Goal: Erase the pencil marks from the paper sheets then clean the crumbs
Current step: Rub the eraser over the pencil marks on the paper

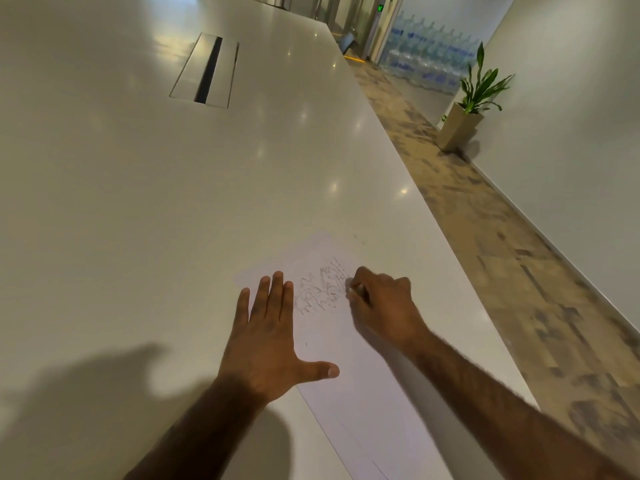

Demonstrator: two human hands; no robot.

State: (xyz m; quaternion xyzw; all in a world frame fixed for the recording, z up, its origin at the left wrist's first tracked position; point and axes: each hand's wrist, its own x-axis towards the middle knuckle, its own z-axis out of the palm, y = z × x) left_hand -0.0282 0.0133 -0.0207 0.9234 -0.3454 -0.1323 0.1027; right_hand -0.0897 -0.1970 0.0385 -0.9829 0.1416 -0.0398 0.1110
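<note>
Sheet (346,393) was pinned by L hand (263,344), fingers (277,292) straight. Eraser (354,291) was pinched by R hand (381,303); marks (318,292) at sheet's 12 o'clock mostly unerased.

Warm, rather dim indoor light coming from overhead. Small lamp reflections glinting on glossy table (242,188); broad pale glare spreading at far left. Soft dark shadow pooling on table at lower left. Wide-angle lens bending table edge and wall (571,133) toward borders. Floor (519,289) and water bottles (426,53) blurring, smearing. Right hand (377,299), pinching eraser (355,292), showing slight motion blur.
</note>
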